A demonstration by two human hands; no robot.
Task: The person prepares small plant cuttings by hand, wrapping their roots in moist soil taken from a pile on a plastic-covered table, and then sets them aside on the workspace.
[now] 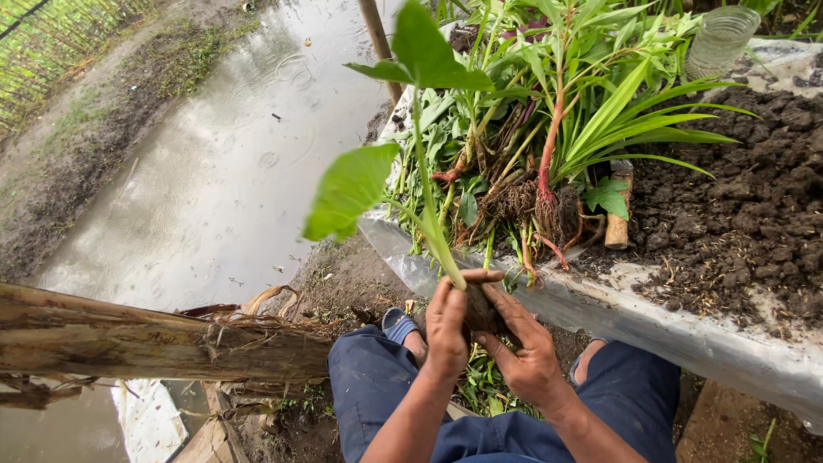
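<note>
Left third of frame: muddy water, grey-brown with ripple rings, wet earth bank beside it. Lower left: a rough, fibrous log lying flat, peeling bark.

Centre: seedling held upright, pale green stalk, three broad smooth leaves. Its root ball, a dark, lumpy soil clod, sits at lower centre between both hands, over the knees. Left hand wrapped round the stalk base and clod, thumb hooked across the top. Right hand pressed against the clod's other side, fingers curled onto it. Both closed on the clod, soil on the fingers.

Progress, judging from layout: one plant in hand, clod looks like it's being shaped or packed. A pile of uprooted plants with bare tangled roots, reddish stems and strap leaves lies on the bed at upper centre, so most of the batch looks unhandled.

Right: plastic sheet, translucent and wrinkled, draped over the bed edge. Loose, dark, crumbly soil on top. Short wooden handle stuck among the plants; what's on its end is hidden. Clear ribbed jar at upper right.
</note>
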